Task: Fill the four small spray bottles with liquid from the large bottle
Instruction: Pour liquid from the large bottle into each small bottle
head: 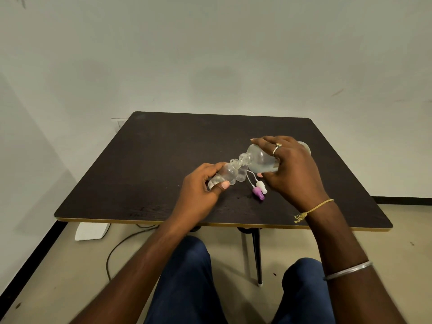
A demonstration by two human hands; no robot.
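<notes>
My right hand [289, 169] grips the large clear bottle [259, 160], tipped on its side with its open neck pointing left. My left hand [201, 188] holds a small clear spray bottle [225, 175], tilted, its open mouth right at the large bottle's neck. Behind it, other small clear bottles [242, 175] stand on the dark table [163, 146], partly hidden. A white spray cap with its tube [259, 184] and a purple spray cap [258, 192] lie on the table between my hands.
The table's front edge [210, 223] runs just above my knees. A white block [92, 231] and a cable [121, 244] lie on the floor at the left. A table leg [256, 253] stands between my legs.
</notes>
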